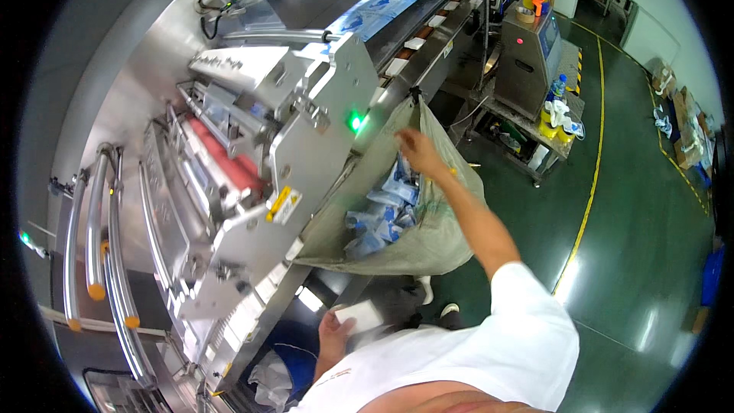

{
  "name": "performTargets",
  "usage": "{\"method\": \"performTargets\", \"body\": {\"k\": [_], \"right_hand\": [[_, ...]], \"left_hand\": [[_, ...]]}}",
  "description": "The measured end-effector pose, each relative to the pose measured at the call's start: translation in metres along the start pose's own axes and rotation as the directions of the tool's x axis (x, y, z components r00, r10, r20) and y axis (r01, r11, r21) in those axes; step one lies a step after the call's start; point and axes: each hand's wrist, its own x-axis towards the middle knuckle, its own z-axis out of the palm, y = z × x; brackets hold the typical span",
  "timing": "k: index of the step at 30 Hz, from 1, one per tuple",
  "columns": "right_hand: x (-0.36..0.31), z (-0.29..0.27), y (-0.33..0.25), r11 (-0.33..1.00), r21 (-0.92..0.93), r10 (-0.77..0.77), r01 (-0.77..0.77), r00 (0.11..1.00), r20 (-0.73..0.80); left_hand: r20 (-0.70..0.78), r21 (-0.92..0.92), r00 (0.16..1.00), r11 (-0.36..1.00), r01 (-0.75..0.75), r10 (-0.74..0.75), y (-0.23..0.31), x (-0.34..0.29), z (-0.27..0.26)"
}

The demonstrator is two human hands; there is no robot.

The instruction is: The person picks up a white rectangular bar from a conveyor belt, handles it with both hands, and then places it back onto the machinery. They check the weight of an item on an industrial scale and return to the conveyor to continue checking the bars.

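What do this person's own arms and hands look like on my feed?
The right hand and left hand are both bare, with no gloves visible. A short white sleeve leaves the right forearm uncovered. The shirt is white too; where its left sleeve ends is hard to tell.

Here's the left hand (332,333), gripping a flat white rectangular piece (362,317)! Up ahead, the right hand (418,151), slightly blurred, hovers over a wide-mouthed grey-green cloth sack (437,248), crumpled blue-and-white plastic wrappers (384,214) inside. Alongside, a silver metal machine (317,157) glows green; off right, a yellow line (594,191) crosses the glossy green floor (527,222).
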Motion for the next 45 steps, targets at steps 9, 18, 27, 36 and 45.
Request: {"method": "performTargets", "body": {"k": [9, 18, 27, 36, 45], "right_hand": [[0.305, -0.093, 0.195, 0.943, 0.098, 0.291, -0.318, 0.930, 0.225], [0.557, -0.113, 0.328, 0.894, -0.358, 0.355, -0.268, 0.912, 0.205], [0.407, -0.142, 0.314, 0.994, 0.010, -0.109, 0.111, 0.984, -0.139], [0.094, -0.201, 0.160, 0.891, 0.326, 0.241, -0.316, 0.938, 0.250], [-0.204, -0.177, 0.137, 0.992, -0.125, 0.111, 0.023, 0.320, 0.941]], "left_hand": [[-0.252, -0.096, 0.967, 0.995, 0.007, -0.031, -0.055, 0.160, 0.193], [-0.629, -0.281, 0.776, 0.946, -0.165, -0.051, -0.133, 0.192, 0.395], [-0.609, -0.348, 0.786, 0.927, -0.137, -0.113, -0.103, 0.176, 0.483], [-0.469, -0.335, 0.878, 0.901, -0.276, 0.095, -0.087, 0.136, 0.464], [-0.747, -0.216, 0.641, 0.848, -0.483, 0.175, -0.131, -0.089, 0.345]]}}
